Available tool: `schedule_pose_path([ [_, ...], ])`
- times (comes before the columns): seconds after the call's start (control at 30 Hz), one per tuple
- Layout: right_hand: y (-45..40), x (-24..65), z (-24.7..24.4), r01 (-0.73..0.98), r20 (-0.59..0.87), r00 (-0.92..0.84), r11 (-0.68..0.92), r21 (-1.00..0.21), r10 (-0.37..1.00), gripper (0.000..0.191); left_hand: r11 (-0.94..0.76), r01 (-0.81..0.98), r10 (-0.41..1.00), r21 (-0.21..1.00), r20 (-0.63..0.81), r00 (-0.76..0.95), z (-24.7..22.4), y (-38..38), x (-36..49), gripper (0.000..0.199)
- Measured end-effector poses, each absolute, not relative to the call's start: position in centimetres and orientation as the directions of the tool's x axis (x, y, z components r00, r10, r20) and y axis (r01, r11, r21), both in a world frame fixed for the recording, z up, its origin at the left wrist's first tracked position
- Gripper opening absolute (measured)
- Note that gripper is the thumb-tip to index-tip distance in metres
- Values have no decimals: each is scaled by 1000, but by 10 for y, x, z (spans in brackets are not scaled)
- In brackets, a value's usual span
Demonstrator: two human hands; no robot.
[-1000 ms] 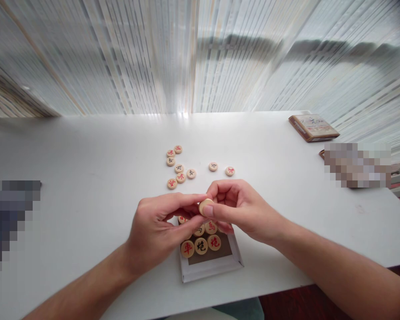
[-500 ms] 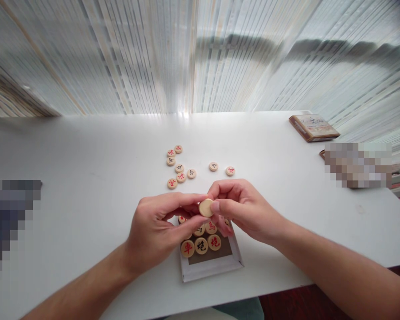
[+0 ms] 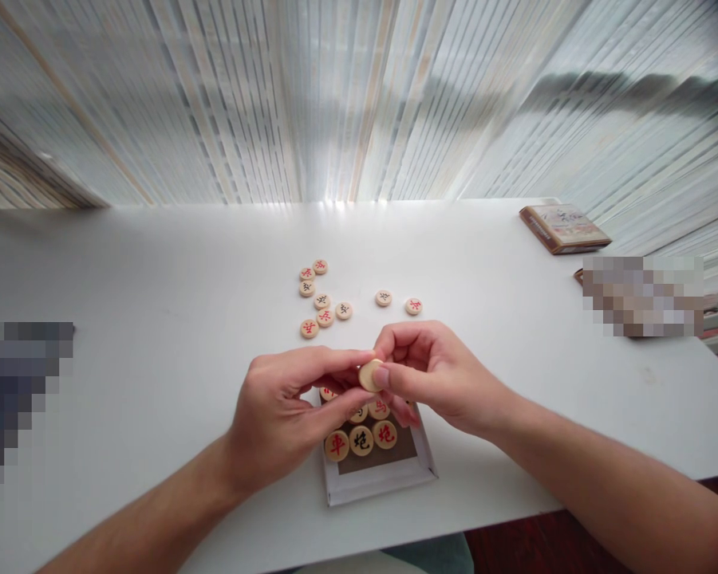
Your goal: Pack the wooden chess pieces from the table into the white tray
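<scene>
A round wooden xiangqi piece, its plain side towards me, is pinched between both hands above a shallow white box. My left hand holds its edge between thumb and forefinger. My right hand presses its thumb against the piece's face, fingers curled behind. Below them, several larger xiangqi pieces lie in the box, among them a red-marked one, a black-marked one and another red one. Both hands hide the box's far part and some pieces there.
Beyond my hands, several xiangqi pieces lie loose on the white table, with a black one and a red one farther right. A brown-sided box stands at the back right. A striped curtain hangs behind the table.
My right thumb has slid slightly left and down over the piece, which has shifted a touch. Both hands otherwise keep their places, and the loose pieces stay put.
</scene>
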State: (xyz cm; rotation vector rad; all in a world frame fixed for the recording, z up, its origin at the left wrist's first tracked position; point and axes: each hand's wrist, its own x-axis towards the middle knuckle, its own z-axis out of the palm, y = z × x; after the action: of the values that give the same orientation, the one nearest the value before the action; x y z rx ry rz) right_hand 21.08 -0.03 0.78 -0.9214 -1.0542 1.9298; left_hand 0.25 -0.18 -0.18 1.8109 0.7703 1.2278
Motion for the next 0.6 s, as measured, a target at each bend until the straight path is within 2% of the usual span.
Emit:
schedule_pose_path([
  [0.33, 1, 212, 4, -279, -213, -507, -393, -876, 835, 26, -401, -10, 858, 916, 379, 346, -4, -3, 2, 41],
  [0.47, 1, 211, 8, -263, -254, -508, -430, -864, 823, 36, -448, 43, 848, 893, 408, 339, -5, -3, 0, 39],
  [0.6, -1, 210, 9, -232, -264, -489, -416, -879, 831, 37, -512, 113, 824, 852, 450, 345, -4, -3, 1, 36],
])
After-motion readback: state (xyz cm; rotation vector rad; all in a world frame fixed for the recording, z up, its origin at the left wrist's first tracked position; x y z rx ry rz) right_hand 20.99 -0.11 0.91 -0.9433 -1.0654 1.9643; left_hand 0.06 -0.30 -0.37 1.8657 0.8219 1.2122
